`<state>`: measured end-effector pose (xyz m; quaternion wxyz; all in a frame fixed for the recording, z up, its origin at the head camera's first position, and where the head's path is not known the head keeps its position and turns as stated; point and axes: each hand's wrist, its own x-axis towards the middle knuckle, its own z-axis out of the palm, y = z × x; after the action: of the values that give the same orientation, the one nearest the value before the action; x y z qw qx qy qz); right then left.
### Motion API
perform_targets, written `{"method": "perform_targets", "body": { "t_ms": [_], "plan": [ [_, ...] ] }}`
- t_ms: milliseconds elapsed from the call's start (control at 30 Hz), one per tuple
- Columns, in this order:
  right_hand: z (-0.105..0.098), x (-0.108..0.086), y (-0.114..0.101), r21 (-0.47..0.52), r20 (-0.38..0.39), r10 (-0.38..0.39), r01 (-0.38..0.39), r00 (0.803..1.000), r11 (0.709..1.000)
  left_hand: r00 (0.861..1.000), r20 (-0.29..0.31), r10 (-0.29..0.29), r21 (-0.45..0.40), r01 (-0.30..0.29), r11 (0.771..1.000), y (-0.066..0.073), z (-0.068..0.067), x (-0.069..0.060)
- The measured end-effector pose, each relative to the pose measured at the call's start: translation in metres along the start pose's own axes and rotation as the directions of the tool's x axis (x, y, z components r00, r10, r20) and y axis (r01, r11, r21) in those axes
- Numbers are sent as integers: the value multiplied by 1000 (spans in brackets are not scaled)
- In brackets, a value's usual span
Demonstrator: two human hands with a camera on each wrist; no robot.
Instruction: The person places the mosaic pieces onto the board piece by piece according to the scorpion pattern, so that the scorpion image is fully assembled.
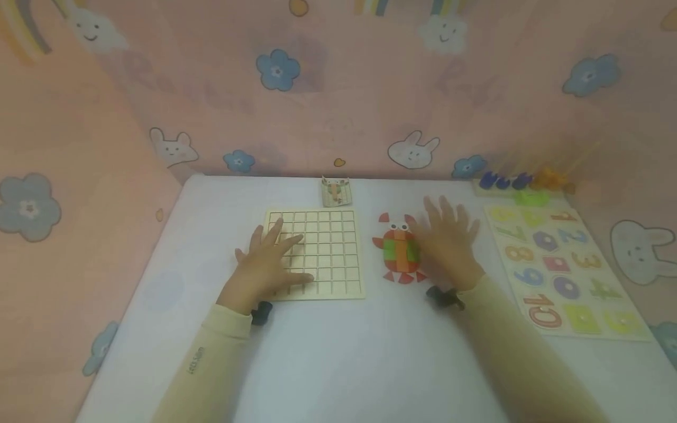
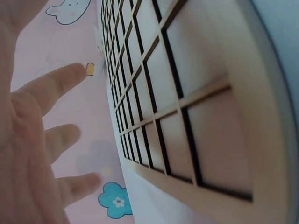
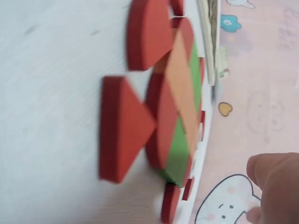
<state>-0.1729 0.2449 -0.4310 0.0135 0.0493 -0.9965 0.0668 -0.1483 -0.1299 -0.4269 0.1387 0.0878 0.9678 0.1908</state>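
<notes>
The head view faces forward and down from above. Low, close wrist views look across the pale square wooden grid board [image 1: 324,249] beneath the left fingers [image 2: 53,86] and the red-green-orange block figure [image 1: 402,255] beside the right fingers [image 3: 273,171]; the head view shares both.

This looks like a child's play or learning corner, though whether in a home or a nursery cannot be told. Pink walls [image 1: 349,82] (printed with smiling clouds [image 1: 446,35], rabbits [image 1: 414,154] and blue flowers [image 1: 278,70]) rise behind and beside a white table [image 1: 338,358], which bears a number board [image 1: 552,302] and an animal figure [image 1: 402,257] of bright pieces.
</notes>
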Motion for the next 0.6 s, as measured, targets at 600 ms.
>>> {"method": "perform_targets", "body": {
  "t_ms": [600],
  "plan": [
    [5,36,-27,-13,85,-145,147,986,989,987,153,-42,-2,43,999,-1,-9,-9]
  ]
}}
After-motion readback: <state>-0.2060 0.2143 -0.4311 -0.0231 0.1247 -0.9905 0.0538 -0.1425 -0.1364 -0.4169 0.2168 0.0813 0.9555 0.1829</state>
